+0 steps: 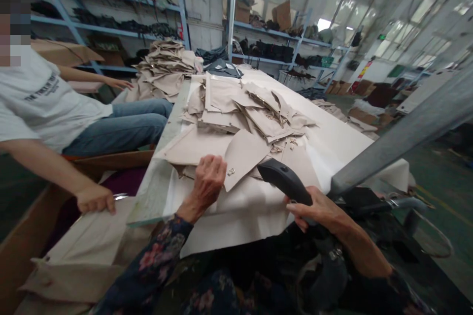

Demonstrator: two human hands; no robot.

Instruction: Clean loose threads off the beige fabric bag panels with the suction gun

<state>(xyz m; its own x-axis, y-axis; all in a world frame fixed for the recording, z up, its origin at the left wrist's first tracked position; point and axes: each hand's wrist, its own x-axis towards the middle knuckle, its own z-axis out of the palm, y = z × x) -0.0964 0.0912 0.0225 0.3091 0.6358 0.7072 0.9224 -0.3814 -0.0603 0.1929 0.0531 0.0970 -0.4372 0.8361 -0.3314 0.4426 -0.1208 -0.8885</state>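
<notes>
The right grip [314, 206] is closed around the lower end of a black handheld tool [283, 179], its rounded head over the beige fabric pieces. The left grip [210, 179] is clenched, knuckles up, at the near edge of the pile; whether its fingers pinch any cloth cannot be told.

The work looks to be partway through. Metal fittings are already in place on several pieces, among them the pointed fabric flap [247, 153], which lies between the left hand and the tool with a small metal clasp [231, 172] near its lower edge. A loose, overlapping heap [221, 93] lies behind it on the tabletop [148, 197], and a taller stack [166, 61] stands beyond the co-worker's knees. Which of these are finished and which are left cannot be told, so no firm count of progress is possible.

The flap is light beige, smooth and fairly flat, with a curved upper edge and a narrow lower corner. It rests on similar pieces, touching the heap, above a white sheet [254, 229] that hangs over the near side. The other pieces lie at mixed angles, some bent or lifted at the edges.
</notes>
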